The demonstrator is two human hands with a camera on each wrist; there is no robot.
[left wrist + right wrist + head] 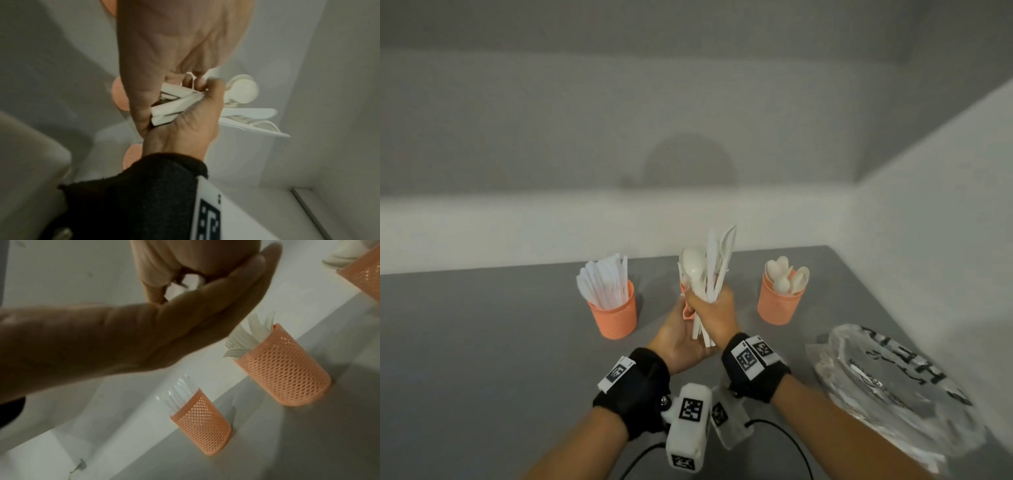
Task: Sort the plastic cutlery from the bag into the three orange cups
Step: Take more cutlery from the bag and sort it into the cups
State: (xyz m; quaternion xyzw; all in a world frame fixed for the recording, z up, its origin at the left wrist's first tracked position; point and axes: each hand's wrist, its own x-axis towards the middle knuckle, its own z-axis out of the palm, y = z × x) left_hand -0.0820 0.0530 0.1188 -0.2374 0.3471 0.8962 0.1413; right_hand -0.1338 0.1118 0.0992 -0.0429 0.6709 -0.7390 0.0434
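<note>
My right hand (714, 308) grips an upright bunch of white plastic cutlery (709, 270), spoons and knives mixed, above the table's middle. My left hand (681, 339) lies palm up beneath it, fingers straight, against the handle ends. In the left wrist view the right hand (189, 133) clasps the handles (174, 105). The left orange cup (613, 308) holds knives, and the right orange cup (779, 301) holds spoons. The middle orange cup (283, 369) holds forks; in the head view my hands hide most of it.
A crumpled clear plastic bag (893, 387) with black lettering lies at the right, near the side wall. The grey table (482, 342) ends at a white wall behind the cups.
</note>
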